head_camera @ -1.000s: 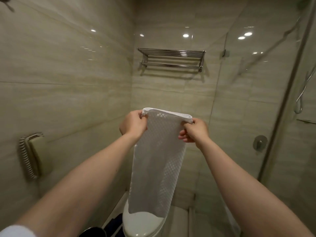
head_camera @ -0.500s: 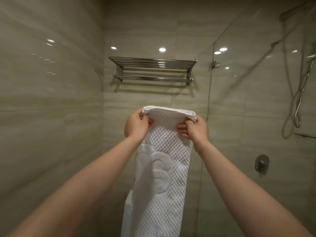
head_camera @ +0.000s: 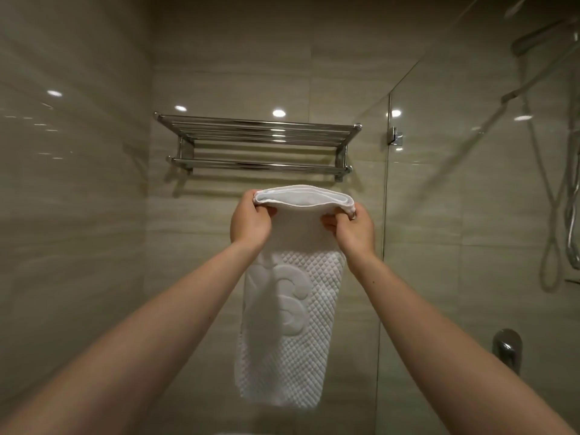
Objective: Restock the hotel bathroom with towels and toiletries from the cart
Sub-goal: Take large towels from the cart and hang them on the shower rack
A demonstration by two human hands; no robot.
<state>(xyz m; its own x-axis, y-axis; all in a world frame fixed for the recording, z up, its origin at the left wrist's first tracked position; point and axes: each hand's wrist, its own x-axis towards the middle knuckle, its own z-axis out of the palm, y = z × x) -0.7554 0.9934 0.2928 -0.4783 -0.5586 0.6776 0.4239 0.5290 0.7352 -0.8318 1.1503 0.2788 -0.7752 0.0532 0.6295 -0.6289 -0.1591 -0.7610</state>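
A person is holding a white quilted towel (head_camera: 292,324) up in front of a beige tiled wall (head_camera: 94,215), with both bare arms reaching forward and upward. The left hand (head_camera: 249,222) is pinching the towel's upper left corner, fingers curled over the folded edge, and the right hand (head_camera: 353,230) is gripping the upper right corner in the same way. The towel is hanging in the air between the hands, folded into a narrow strip whose long axis is running straight up and down; its layered top edge is lying level from hand to hand and its lower end is pointing at the floor. A raised curling emblem is showing on the side facing the camera. The top edge is sitting just below a chrome towel rack (head_camera: 257,130) fixed to the wall, close under the rack's lower bar (head_camera: 260,164) but apart from it. To the right, a glass shower panel (head_camera: 470,215) is standing, and behind it a shower hose (head_camera: 552,215) is looping down above a round chrome control (head_camera: 507,346).
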